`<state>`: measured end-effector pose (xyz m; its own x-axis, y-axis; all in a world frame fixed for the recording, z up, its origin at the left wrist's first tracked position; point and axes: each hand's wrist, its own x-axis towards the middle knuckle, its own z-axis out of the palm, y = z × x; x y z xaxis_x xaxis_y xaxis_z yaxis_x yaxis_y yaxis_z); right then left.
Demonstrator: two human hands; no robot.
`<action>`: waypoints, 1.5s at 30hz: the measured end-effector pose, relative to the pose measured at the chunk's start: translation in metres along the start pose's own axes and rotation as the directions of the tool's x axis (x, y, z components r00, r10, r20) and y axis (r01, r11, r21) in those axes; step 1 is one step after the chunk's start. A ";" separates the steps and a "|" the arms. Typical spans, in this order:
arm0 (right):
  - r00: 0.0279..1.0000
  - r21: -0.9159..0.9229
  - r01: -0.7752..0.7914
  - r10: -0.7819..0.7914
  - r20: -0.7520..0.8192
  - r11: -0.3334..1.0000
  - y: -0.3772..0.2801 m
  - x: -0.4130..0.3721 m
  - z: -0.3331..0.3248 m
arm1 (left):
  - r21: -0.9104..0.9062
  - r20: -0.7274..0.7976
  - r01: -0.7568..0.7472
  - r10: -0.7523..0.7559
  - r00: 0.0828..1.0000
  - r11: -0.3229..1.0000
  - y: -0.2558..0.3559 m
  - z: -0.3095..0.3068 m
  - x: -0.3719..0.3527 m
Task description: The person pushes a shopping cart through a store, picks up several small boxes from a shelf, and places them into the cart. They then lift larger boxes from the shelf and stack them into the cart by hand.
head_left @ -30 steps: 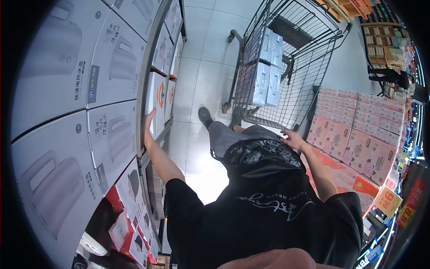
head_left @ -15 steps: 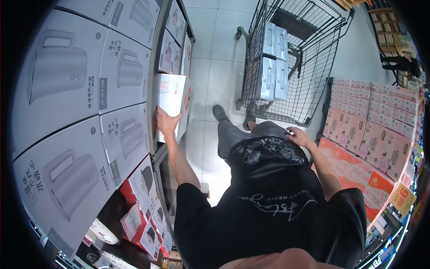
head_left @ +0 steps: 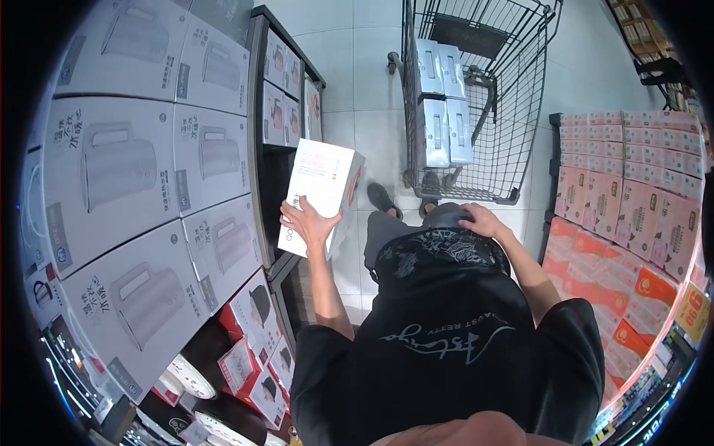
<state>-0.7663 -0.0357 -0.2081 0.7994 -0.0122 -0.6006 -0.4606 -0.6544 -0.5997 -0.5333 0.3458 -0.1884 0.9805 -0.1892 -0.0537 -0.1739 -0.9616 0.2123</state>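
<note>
My left hand (head_left: pixel 312 227) grips a white box (head_left: pixel 318 178) with orange-red and dark lettering, its fingers spread over the broad upper face. The box is tilted and sits just outside a dark-framed shelf (head_left: pixel 259 89). Behind it a dark gap shows in the shelf, beside several boxes with pinkish pictures (head_left: pixel 275 115). My right hand (head_left: pixel 482 221) lies on my right thigh, fingers resting on the grey trousers, with nothing in it. The underside of the held box is hidden.
A wire shopping cart (head_left: pixel 513 134) stands ahead, with several pale-blue boxes (head_left: pixel 446 132) at its left side. Stacked kettle boxes (head_left: pixel 123 160) line the left. At right are piled pink packs (head_left: pixel 595 201) and a yellow price sign (head_left: pixel 693 311). Tiled floor (head_left: pixel 327 67) runs between.
My left hand has drawn the white box out of the shelf, to the right and toward me. My right hand stays on my thigh. The view has shifted slightly.
</note>
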 end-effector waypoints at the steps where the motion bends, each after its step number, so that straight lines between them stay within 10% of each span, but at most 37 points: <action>1: 0.999 0.007 0.033 -0.033 -0.007 0.999 -0.006 -0.001 -0.003 | -0.012 0.003 -0.017 0.017 1.000 1.000 0.012 -0.010 -0.003; 13: 0.928 0.334 0.357 -0.373 -0.016 0.873 -0.027 0.016 -0.057 | 0.017 -0.090 -0.103 0.104 0.990 0.995 0.179 -0.138 -0.038; 21: 0.927 0.892 0.189 -0.374 -0.025 0.410 -0.029 -0.025 -0.134 | -0.055 -0.140 -0.154 0.145 0.980 0.987 0.316 -0.202 -0.049; 27: 0.928 0.932 0.350 -0.102 -0.359 -0.093 0.004 -0.043 -0.178 | -0.166 -0.089 -0.252 0.240 0.967 0.953 0.436 -0.182 -0.040; 32: 0.706 0.771 0.595 0.312 -0.636 0.225 0.048 -0.016 -0.200 | -0.071 -0.119 -0.350 0.340 0.933 0.934 0.525 -0.128 -0.056; 39: 0.821 0.819 0.542 0.326 -0.469 -0.185 0.075 -0.057 -0.247 | -0.284 -0.088 -0.562 0.562 0.822 0.777 0.575 -0.131 -0.071; 45: 0.898 0.859 0.441 0.125 -0.423 -0.262 0.099 -0.060 -0.246 | -0.709 0.358 -0.099 0.478 0.802 0.698 0.544 -0.101 -0.034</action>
<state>-0.7649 -0.2861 -0.1010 0.8232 -0.4121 -0.3906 0.1419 0.8154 -0.5612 -0.6516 -0.1513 0.0277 0.6705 -0.6823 -0.2914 -0.1535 -0.5118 0.8453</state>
